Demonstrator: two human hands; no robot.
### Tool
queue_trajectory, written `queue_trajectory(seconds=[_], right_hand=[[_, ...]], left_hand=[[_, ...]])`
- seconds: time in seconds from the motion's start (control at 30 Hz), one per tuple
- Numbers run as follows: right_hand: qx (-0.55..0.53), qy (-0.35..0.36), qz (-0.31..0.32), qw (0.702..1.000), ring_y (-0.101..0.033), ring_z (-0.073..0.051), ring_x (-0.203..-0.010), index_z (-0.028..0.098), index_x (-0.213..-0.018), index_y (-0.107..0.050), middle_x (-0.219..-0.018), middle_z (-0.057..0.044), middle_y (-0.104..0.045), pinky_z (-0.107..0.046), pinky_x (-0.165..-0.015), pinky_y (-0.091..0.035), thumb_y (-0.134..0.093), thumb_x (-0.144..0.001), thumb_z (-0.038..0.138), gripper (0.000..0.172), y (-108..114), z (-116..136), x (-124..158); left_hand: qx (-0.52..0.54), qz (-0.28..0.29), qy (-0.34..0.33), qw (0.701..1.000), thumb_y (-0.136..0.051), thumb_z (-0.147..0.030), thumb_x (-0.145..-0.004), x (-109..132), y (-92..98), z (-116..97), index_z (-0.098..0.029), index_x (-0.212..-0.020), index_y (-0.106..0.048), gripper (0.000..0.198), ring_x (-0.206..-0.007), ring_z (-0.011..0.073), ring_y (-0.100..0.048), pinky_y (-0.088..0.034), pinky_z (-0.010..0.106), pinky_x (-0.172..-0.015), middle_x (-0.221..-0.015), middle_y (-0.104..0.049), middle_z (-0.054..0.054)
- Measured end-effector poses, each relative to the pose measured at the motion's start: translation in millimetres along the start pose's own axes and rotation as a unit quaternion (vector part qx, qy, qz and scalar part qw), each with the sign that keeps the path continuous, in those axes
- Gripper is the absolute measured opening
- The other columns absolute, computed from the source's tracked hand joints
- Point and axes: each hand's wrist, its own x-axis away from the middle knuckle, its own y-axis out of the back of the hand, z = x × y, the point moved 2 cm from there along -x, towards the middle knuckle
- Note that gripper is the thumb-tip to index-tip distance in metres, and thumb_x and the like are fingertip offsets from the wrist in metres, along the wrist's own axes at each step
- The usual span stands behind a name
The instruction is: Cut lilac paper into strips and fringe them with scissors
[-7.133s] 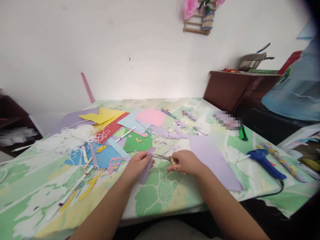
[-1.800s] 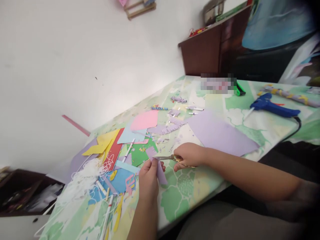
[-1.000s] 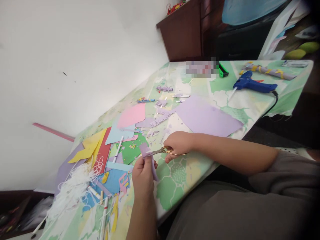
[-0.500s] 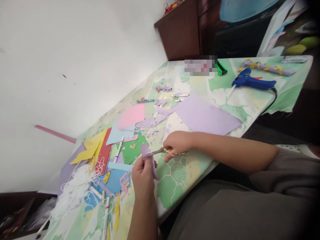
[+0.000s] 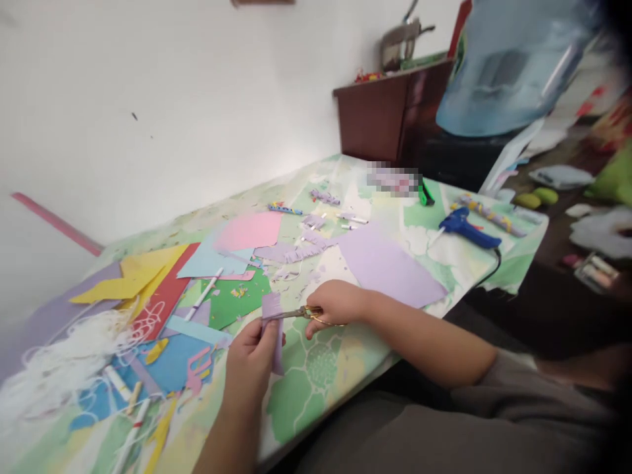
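Here's the left hand, pinching a purple strip firmly between thumb and fingers, one end jutting past the thumb tip, the other trailing down alongside the fingers, toward the near side of the table. And the right hand, fingers curled round the handles of the scissors, blades right across the strip just beyond the left thumb! The blades' gap is too small to tell. Past the grip lies a green sheet, scraps scattered over it.
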Motion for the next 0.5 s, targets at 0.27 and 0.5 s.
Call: queue_trajectory(seconds=[0.27, 0.5], right_hand=[[0.016, -0.014, 0.007, 1.0, -0.039, -0.01, -0.05, 0.017, -0.067, -0.053, -0.057, -0.001, -0.051, -0.021, -0.044, -0.02, -0.03, -0.061, 0.07, 0.058, 5.3, -0.2, 4.1], [-0.001, 0.0, -0.002, 1.0, -0.035, -0.009, -0.049, 0.017, -0.067, -0.052, -0.057, 0.0, -0.049, -0.021, -0.044, -0.02, -0.03, -0.062, 0.069, 0.057, 4.1, 0.5, 4.9]], left_hand=[[0.075, 0.041, 0.003, 0.996, -0.054, -0.038, -0.063, -2.3, 0.7, 1.2, -0.017, -0.052, -0.055, 0.024, -0.041, 0.01, -0.04, -0.029, 0.02, -0.04, -0.043, -0.049, -0.002], [0.1, 0.052, 0.015, 0.994, -0.05, -0.041, -0.066, -2.0, -2.7, 7.0, -0.016, -0.053, -0.053, 0.028, -0.041, 0.0093, -0.04, -0.028, 0.019, -0.041, -0.045, -0.049, -0.002]])
